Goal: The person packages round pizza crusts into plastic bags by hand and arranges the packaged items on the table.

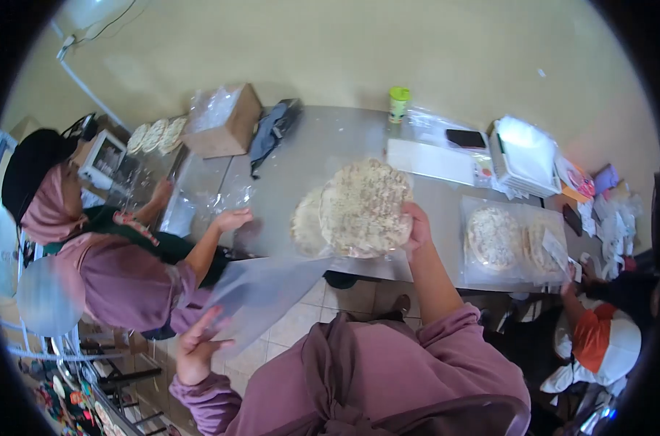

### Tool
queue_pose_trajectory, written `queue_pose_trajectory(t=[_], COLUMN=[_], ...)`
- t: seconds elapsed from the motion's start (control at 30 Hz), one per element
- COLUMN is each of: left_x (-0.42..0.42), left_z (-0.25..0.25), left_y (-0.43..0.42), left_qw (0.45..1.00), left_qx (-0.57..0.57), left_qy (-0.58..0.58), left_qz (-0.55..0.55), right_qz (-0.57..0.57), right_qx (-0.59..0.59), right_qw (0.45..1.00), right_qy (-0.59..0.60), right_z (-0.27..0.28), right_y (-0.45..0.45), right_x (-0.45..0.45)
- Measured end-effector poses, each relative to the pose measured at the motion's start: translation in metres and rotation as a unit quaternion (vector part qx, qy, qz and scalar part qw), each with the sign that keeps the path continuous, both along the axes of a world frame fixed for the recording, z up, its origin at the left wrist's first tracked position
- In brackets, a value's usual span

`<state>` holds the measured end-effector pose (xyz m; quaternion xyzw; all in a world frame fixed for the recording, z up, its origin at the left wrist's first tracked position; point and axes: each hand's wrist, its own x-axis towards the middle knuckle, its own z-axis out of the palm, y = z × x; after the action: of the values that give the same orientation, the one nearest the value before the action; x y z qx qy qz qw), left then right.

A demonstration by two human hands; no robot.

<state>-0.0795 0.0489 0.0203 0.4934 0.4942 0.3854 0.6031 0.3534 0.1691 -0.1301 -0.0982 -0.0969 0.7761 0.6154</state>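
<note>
My right hand (417, 229) grips the right edge of a round, pale, speckled flat disc (366, 209), held up over the metal table (286, 152). Behind it and to its left, another similar disc (308, 221) shows in part. At the lower left, my left hand (201, 347) has its fingers spread beside a clear plastic bag (264, 294); its fingertips are at the bag's near end, and the bag's far end reaches the table edge just below the discs. Whether the fingers pinch the plastic is hard to make out.
Co-workers stand at the left (119, 283) and right (606, 341). Bagged discs (493, 238) lie on the right. Along the back are a cardboard box (232, 127), a green cup (398, 105), a phone (465, 139) and a white basket (522, 163).
</note>
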Motion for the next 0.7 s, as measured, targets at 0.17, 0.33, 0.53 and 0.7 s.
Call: queue_pose_trajectory(t=[0.17, 0.33, 0.53, 0.7], left_x=[0.017, 0.091, 0.206, 0.327], left_z=[0.027, 0.053, 0.047, 0.005], left_y=[0.022, 0.074, 0.153, 0.211], left_qw=[0.998, 0.998, 0.986, 0.951], left_qx=[0.056, 0.05, 0.092, 0.248], left_qy=[-0.011, -0.028, 0.054, 0.101], left_qz=[0.037, -0.034, -0.128, -0.152], right_qz=[-0.242, -0.253, -0.354, -0.363], right_qx=[0.034, 0.102, 0.001, -0.036], right_qw=[0.97, 0.956, 0.929, 0.93], right_qy=[0.01, 0.105, 0.104, 0.051], right_z=[-0.021, -0.001, -0.017, -0.019], right_y=[-0.04, -0.08, -0.111, -0.126], right_x=[0.04, 0.074, 0.14, 0.179])
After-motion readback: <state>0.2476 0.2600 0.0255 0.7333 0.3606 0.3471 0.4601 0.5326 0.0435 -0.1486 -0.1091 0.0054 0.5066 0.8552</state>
